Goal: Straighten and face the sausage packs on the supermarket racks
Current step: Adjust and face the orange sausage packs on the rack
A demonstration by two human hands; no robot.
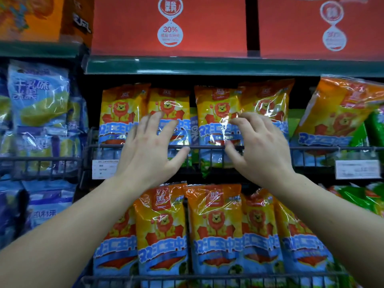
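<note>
Orange-yellow sausage packs with a lion picture stand upright in the upper wire rack (207,147). My left hand (149,150) is raised with fingers spread in front of the second pack from the left (168,100). My right hand (261,146) is spread in front of the two right packs, its fingertips near the third pack (216,109). Neither hand holds anything; I cannot tell whether the fingertips touch the film. A blue and green pack (194,129) shows edge-on in the gap between the hands. More lion packs (216,231) fill the lower rack.
Red cartons (170,23) sit on the green shelf (207,66) above. Blue packs (39,94) fill the left racks. A tilted orange pack (338,113) and green packs (374,129) stand at the right. Price tags (357,169) hang on the rack fronts.
</note>
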